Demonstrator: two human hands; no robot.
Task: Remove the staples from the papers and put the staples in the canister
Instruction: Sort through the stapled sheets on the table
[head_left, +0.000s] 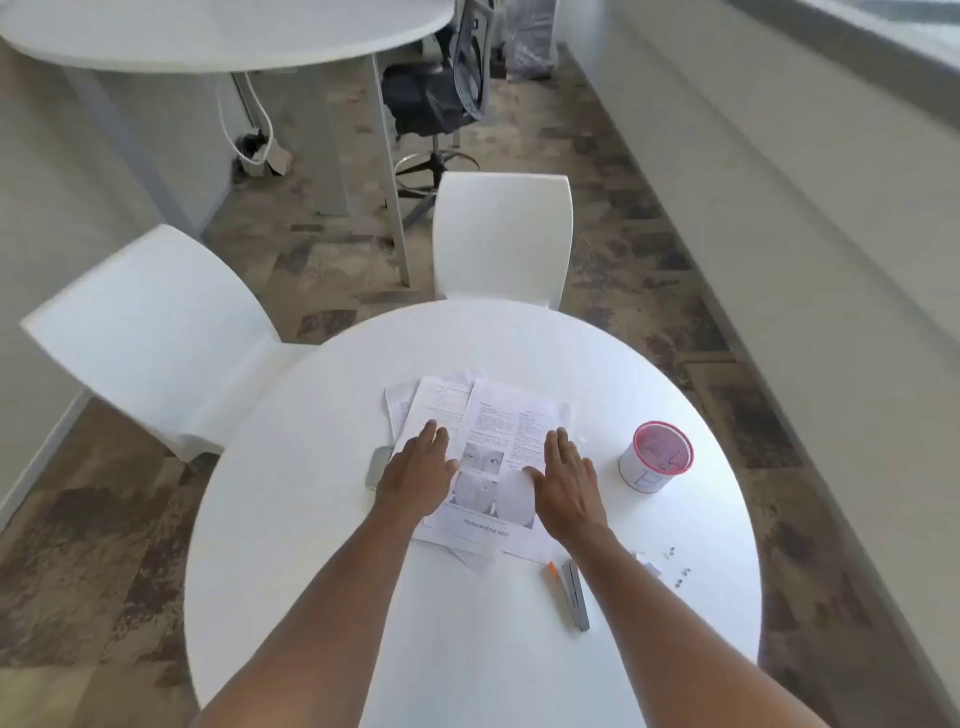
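Staple remover (575, 597) nearest; both hands' fingers flat, open, holding nothing, on light, floppy papers (488, 441); canister (655, 462) at 3 o'clock; pinch corners.

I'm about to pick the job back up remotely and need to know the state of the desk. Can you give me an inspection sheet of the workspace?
Surface: round white table, mostly bare.
Job's things: loose stack of printed white papers at the centre; white cylindrical canister with a pink rim to their right, upright; grey metal staple remover near the front edge; small loose staples to its right.
Clutter: grey flat object partly under the papers' left edge.
Grips: left hand and right hand flat on the papers, holding nothing.
Cables: white cable under the far table.
Surroundings: two white chairs, black office chair.
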